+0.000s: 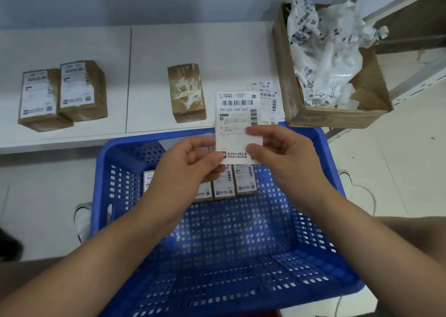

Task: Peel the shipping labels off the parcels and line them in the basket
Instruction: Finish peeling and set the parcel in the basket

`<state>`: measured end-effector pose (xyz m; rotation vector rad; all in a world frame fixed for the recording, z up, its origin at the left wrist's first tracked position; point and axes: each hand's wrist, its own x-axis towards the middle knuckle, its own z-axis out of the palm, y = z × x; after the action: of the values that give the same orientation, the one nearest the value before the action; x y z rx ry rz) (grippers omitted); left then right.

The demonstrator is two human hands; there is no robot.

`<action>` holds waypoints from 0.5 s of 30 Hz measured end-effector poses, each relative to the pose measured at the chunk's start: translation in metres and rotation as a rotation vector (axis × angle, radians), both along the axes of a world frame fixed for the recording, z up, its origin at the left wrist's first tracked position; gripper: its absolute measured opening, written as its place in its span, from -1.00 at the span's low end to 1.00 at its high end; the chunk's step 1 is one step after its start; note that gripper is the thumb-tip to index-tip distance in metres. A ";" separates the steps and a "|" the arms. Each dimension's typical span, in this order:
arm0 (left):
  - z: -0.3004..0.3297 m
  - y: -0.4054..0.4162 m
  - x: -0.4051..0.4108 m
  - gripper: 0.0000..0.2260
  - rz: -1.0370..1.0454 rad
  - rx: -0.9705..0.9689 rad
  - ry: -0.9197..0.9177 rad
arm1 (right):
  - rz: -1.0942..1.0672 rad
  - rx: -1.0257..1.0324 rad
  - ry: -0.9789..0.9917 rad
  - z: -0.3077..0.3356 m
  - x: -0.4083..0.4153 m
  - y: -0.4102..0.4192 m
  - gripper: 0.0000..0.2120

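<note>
I hold a white printed shipping label (237, 128) upright over the far end of the blue perforated plastic basket (323, 147), my left hand (190, 164) pinching its lower left corner and my right hand (282, 150) gripping its right edge. Small brown cardboard parcels (235, 184) already stand in a row in the basket below. The sticky back could fold onto itself or cling to my fingers if I let one edge slacken. On the white tabletop (154, 51), the stripped brown parcel (187, 92) sits apart from two labelled brown parcels (62, 94).
</note>
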<state>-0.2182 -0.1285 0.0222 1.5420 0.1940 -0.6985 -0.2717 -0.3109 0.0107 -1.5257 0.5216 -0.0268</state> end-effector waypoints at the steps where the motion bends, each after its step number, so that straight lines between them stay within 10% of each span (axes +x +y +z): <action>1: -0.002 0.000 0.003 -0.81 0.013 -0.021 0.057 | -0.003 0.012 0.005 -0.003 0.002 0.000 -0.77; 15: -0.016 -0.015 0.043 -0.89 -0.084 -0.041 0.127 | 0.144 0.075 0.040 -0.028 0.042 -0.023 -0.74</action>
<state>-0.1751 -0.1430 0.0064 1.4741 0.2097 -0.8630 -0.2294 -0.3341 -0.0168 -1.4898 0.4386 0.1340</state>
